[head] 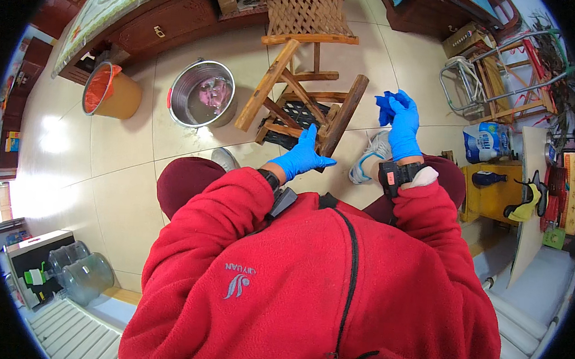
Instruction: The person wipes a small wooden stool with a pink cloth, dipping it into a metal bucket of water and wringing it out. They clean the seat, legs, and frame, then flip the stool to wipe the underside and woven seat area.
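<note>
A small wooden stool (268,88) with a dark woven seat is tipped over on the floor in front of me, its legs angled upward. My left hand (303,156), in a blue glove, holds its near side, thumb and fingers spread about the frame. To the right of the stool, my right hand (403,124), also blue-gloved, pinches a crumpled dark blue cloth (385,109) away from the wood. Behind stands a wooden chair or stool with a woven, light brown surface (306,14). Left of them, a metal bucket (175,95) contains water and a pink cloth (215,94).
An orange-lined bin (126,95) stands left of the bucket, near a carved wooden cabinet (164,22). Folded metal-framed and wooden furniture (512,79), a wrapped pack (487,142) and a yellow box (487,192) are at right. Large clear bottles (87,276) lie at lower left.
</note>
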